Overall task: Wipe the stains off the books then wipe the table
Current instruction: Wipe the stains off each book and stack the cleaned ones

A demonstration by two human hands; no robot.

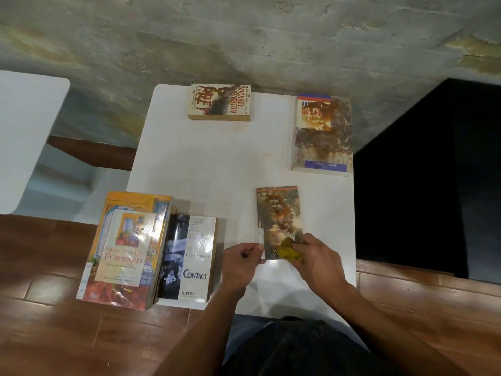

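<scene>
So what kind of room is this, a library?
Probably a plain room in a home, not a library: a small white table against a bare, patchy concrete wall, a wood-look tile floor, and only a few loose paperbacks.

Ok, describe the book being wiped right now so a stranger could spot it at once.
On the white table, look at the near right part, just ahead of the person. The dark paperback lies flat there, the right hand pressing a yellow cloth on its lower cover. It alone has hands on it.

The single head-worn view looks steeply down from above the near edge of the white rectangular worktop [217, 164], facing the grey concrete wall [244, 36] beyond its far edge.
</scene>
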